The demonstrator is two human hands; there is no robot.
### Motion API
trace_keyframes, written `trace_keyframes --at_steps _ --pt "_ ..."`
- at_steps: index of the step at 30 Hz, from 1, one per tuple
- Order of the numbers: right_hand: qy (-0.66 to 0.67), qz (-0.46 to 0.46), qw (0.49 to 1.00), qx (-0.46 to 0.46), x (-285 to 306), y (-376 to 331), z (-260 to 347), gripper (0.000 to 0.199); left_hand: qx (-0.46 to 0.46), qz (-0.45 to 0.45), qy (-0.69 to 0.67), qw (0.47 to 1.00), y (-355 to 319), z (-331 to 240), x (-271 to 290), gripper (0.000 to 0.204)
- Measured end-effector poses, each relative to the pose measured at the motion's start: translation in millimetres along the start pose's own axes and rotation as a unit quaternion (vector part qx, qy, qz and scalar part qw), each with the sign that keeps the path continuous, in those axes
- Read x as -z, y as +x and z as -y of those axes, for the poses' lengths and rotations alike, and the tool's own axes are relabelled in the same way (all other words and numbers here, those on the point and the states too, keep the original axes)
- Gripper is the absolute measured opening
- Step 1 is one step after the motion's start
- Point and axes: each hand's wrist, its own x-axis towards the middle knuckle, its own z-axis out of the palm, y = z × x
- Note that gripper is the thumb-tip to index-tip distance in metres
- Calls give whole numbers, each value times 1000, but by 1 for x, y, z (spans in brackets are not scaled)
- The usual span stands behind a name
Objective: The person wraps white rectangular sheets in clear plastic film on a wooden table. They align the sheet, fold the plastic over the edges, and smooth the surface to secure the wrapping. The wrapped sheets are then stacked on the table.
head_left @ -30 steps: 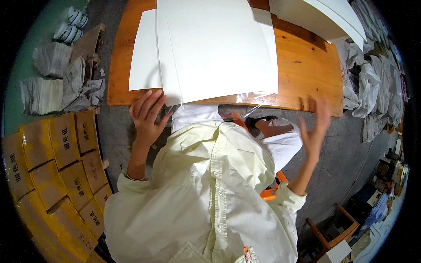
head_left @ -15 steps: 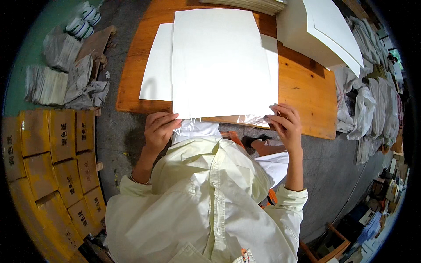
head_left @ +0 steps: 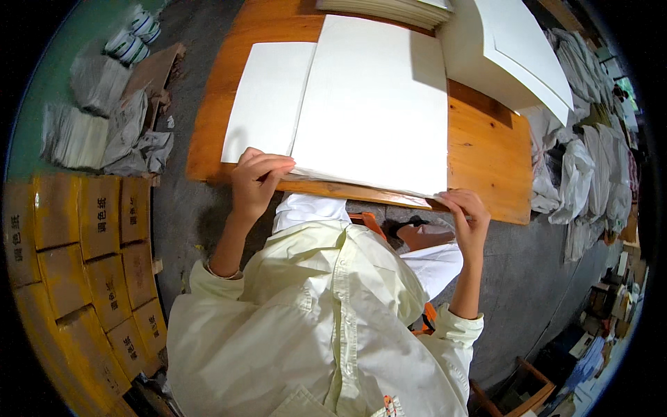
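Nearest you, your right hand (head_left: pixel 470 214) has thumb and fingertips pinched together on the near right corner of the large white sheet (head_left: pixel 375 104). Your left hand (head_left: pixel 255 182) is pinched just as tight on the near left corner. Can't tell if either one's got the shiny clear film (head_left: pixel 410 201) too; that's peeking out along the near edge, over the lip of the wooden table (head_left: pixel 490 153).

So the big sheet's down, overlapping the right part of the other white sheet (head_left: pixel 267 104), which sticks out on the left. I'd call the laying-down part mostly done. What's left, as I read it: getting that near edge settled, sorting the film, and letting go. The two sheets aren't lined up, though no idea if they're meant to be.

Further back there's a pile of sheets (head_left: pixel 389 12), with a curved white stack (head_left: pixel 472 55) at far right.
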Motion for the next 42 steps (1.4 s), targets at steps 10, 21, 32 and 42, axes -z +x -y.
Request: trace_keyframes --at_steps 10,21,32,42 --pt "182 -1 958 -222 -3 3 -12 13 177 63 -122 975 1 -16 -1 5" --pt "-33 -89 973 -209 -23 29 -13 19 75 -103 57 990 26 -18 -32 4" --pt "-62 -150 967 -195 -36 28 -1 14 31 -111 166 979 21 -9 -40 9" --pt "-126 -191 946 -229 -47 30 1 24 16 -94 258 961 27 -21 -41 18"
